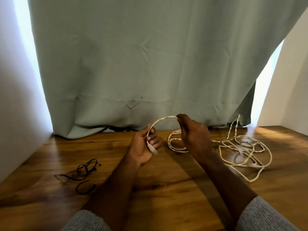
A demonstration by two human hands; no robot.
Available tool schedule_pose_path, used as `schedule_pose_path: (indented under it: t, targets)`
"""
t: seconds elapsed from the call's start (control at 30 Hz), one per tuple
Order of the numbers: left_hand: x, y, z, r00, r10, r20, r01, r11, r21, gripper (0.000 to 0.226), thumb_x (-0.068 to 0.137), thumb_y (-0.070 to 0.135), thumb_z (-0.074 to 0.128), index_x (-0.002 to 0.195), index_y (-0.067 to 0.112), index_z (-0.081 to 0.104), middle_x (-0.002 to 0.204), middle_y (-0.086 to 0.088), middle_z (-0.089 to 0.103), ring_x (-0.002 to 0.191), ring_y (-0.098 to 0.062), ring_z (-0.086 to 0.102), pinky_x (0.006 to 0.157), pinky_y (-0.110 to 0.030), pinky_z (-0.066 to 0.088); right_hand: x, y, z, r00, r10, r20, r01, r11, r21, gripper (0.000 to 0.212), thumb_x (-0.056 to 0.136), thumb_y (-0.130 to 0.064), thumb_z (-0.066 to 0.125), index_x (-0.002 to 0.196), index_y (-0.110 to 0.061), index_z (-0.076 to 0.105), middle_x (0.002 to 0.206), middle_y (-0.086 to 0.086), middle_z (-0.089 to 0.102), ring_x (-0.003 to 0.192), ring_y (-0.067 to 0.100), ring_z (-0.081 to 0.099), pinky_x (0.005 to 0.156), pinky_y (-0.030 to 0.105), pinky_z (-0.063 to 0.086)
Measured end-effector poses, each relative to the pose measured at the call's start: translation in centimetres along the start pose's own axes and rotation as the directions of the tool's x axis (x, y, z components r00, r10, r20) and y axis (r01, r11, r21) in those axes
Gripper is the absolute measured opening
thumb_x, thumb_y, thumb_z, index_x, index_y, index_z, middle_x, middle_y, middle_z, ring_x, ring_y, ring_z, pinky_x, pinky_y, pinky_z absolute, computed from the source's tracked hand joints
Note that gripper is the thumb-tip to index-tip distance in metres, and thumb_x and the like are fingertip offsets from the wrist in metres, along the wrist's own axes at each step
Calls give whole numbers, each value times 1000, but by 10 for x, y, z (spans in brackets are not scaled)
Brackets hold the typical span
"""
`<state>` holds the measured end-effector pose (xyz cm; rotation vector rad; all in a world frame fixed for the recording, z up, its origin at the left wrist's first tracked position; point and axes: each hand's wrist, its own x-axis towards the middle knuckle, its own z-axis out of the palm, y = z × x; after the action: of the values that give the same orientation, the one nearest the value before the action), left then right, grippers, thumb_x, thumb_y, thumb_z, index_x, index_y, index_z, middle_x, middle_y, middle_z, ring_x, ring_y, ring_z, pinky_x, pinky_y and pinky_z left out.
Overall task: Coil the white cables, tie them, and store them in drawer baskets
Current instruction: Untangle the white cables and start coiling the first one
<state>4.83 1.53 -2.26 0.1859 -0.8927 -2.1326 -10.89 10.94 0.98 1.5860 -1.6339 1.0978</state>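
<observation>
A long white twisted cable (245,152) lies in a loose tangle on the wooden table (166,180), right of centre. My left hand (143,145) grips the cable's end, with its pale plug (153,149) sticking out below the fingers. From there the cable arches up to my right hand (193,135), which pinches it at the top of the arch. Both hands are raised a little above the table. Part of the cable runs behind my right hand and is hidden.
Thin black ties or cords (81,170) lie on the table at the left, one curved piece (85,187) nearer me. A grey-green curtain (141,64) hangs at the back down to the table. White walls close in on both sides.
</observation>
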Motion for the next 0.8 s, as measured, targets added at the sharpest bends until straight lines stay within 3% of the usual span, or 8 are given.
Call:
schedule_pose_path:
  t: [0.1,0.2,0.3,0.4,0.47,0.63,0.73,0.8]
  targets:
    - [-5,-3,12,990,-25,140,39,994,-99,37,105,34,37,78,14,53,49,5,36,45,-10,41,56,-30,53,14,10,4,984,107,139,-62,954,-293,21,106,-35,44,119,-27,59,85,1,63,64,22,56,51,25,33]
    - [-8,-6,28,971,-30,235,43,998,-52,34,103,38,39,96,11,59,46,6,38,37,-6,38,39,-20,38,15,9,18,958,107,265,-3,931,-366,13,102,-29,51,113,-24,56,85,3,61,64,23,53,53,27,32]
    - [-3,-2,37,976,40,214,-36,999,-21,42,101,40,40,109,6,62,49,6,40,39,-4,34,38,-19,26,8,4,31,881,65,468,54,970,-235,15,98,-28,54,113,-27,57,95,6,68,81,29,66,62,31,46]
    - [2,7,36,984,148,99,-147,989,-24,41,99,28,48,128,1,54,65,1,50,50,-7,44,43,-20,34,3,0,35,822,20,569,78,986,-147,29,101,-34,54,129,-27,56,111,10,68,98,31,67,74,36,50]
    - [5,15,33,964,264,41,-264,964,-21,38,91,16,52,125,0,49,83,-7,64,63,-10,59,49,-19,43,-3,2,34,796,-31,604,83,995,-58,40,99,-36,53,138,-26,48,114,11,69,102,32,66,78,38,51]
    - [10,33,21,921,387,-49,-388,922,-8,28,103,10,43,131,7,42,114,-13,73,102,-21,73,75,-25,58,-22,11,29,760,-55,648,-146,956,253,25,103,-41,48,119,-28,62,104,-3,70,93,13,64,82,37,54]
    - [13,33,16,910,405,-95,-410,911,-49,13,103,10,45,115,5,49,121,-21,67,105,-29,71,79,-35,61,-19,10,27,766,-112,633,1,985,173,38,101,-59,35,110,-33,61,95,-5,68,84,11,61,75,39,55]
    - [15,30,13,905,405,-131,-412,911,-25,4,103,9,46,103,10,49,118,-21,68,105,-30,71,79,-39,61,-14,9,26,717,-133,685,85,991,103,37,100,-60,33,109,-33,57,94,0,67,83,17,60,73,41,55]
